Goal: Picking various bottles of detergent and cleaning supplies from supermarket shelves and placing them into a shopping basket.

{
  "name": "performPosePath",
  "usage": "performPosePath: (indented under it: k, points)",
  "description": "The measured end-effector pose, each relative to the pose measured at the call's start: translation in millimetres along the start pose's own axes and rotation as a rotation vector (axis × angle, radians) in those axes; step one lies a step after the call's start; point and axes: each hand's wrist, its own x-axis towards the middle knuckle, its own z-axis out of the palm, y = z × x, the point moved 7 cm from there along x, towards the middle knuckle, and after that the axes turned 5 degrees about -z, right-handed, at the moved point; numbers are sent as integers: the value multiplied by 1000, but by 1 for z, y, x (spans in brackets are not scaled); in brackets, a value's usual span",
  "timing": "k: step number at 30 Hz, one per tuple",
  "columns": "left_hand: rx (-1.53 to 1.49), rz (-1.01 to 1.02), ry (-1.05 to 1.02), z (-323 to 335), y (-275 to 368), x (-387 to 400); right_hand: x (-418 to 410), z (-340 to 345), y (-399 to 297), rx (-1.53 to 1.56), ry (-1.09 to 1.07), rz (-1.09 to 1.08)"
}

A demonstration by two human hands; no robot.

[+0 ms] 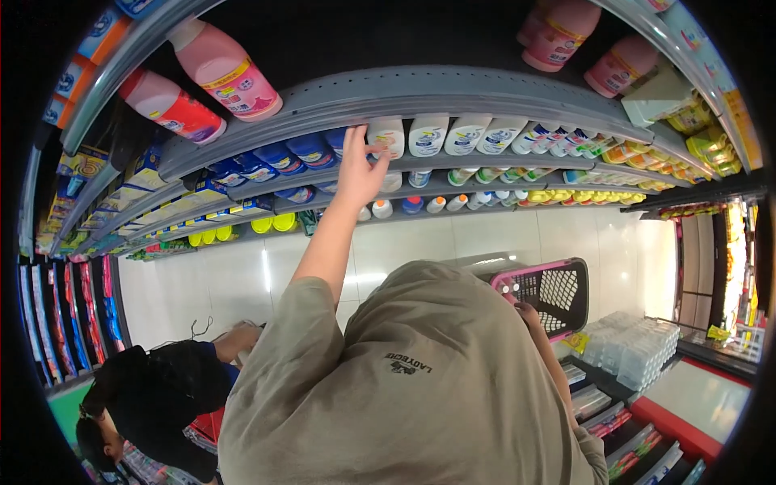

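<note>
My left hand point(362, 167) reaches up to a shelf of bottles, thumb and fingers spread. The thumb overlaps the front of a white bottle point(394, 136) with an orange-marked label; I cannot tell whether it touches. Just left of the fingers stand dark blue containers point(310, 151). More white bottles with blue labels point(428, 136) line up to the right. Down at my right side, my right hand point(528, 314) grips a black mesh shopping basket point(561, 291) with a pink rim. White-capped items point(509, 287) show at the basket's near left corner.
Pink bottles point(233, 79) stand on the upper shelf point(388, 88), whose edge juts out above the bottle row. At lower left, a person in dark clothes point(163, 379) bends near a red basket point(208, 426). Shrink-wrapped bottle packs point(636, 345) are stacked at right. The floor point(418, 239) is glossy tile.
</note>
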Motion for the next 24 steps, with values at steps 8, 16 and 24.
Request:
performPosePath:
  k: [8, 16, 24]
  points:
    - [130, -99, -206, 17, -5, 53, 7, 17, 90, -108, 122, -64]
    - [147, -109, -113, 17, -41, 55, -27, 47, 102, 414, 100, 61]
    - [374, -21, -38, 9, 14, 20, -16, 80, 148, 871, 69, 169]
